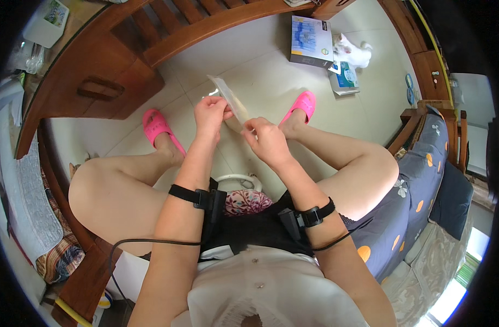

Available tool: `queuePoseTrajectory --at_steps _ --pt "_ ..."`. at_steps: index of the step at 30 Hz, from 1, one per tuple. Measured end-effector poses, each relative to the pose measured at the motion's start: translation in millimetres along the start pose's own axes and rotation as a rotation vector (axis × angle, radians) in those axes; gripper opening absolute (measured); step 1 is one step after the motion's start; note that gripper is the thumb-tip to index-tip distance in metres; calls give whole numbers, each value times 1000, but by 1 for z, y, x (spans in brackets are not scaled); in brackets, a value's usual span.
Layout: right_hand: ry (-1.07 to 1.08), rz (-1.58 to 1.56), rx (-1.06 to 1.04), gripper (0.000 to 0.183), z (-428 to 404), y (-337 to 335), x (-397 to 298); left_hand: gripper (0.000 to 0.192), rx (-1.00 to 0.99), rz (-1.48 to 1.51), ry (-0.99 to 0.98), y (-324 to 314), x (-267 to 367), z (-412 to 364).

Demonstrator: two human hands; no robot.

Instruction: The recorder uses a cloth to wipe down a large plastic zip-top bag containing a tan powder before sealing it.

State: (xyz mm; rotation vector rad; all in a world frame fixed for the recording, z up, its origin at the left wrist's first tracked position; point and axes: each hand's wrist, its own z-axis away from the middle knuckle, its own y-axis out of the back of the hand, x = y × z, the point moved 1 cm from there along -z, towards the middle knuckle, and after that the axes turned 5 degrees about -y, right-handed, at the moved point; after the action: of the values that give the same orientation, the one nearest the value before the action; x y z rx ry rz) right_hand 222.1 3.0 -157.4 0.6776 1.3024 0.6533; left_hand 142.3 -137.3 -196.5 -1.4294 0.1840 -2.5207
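Between my hands, above the tiled floor, is a thin translucent plastic pouch (230,93) with something pale yellowish inside, too blurred to name. It slants from upper left to lower right. The fingertips of my left hand (210,114) pinch its left edge near the middle. Lower down, my right hand (266,139) grips the pouch's near end between thumb and fingers. A black strap with a small device (200,199) circles my left forearm, and a similar strap (312,216) is on the right one.
Pink slippers (161,128) are on my feet. Ahead to the right stand a printed cardboard box (312,41), a smaller blue-and-white package (345,79) and a white cat (355,53). A wooden table (94,81) rises at left; a dark patterned cushion (416,180) lies at right.
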Motion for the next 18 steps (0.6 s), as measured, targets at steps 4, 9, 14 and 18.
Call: queuePoseTrajectory --at_steps 4,9,14,18 --pt "-5 119 183 10 -7 4 8 17 -58 162 33 4 8 1" --pt "142 203 116 9 -11 51 -12 46 77 -183 -254 14 17 -2" --pt "225 -134 128 4 -2 131 -56 50 -271 54 -411 16 66 15" --pt "18 -649 149 7 5 185 -67 27 -550 151 -363 10 102 40"
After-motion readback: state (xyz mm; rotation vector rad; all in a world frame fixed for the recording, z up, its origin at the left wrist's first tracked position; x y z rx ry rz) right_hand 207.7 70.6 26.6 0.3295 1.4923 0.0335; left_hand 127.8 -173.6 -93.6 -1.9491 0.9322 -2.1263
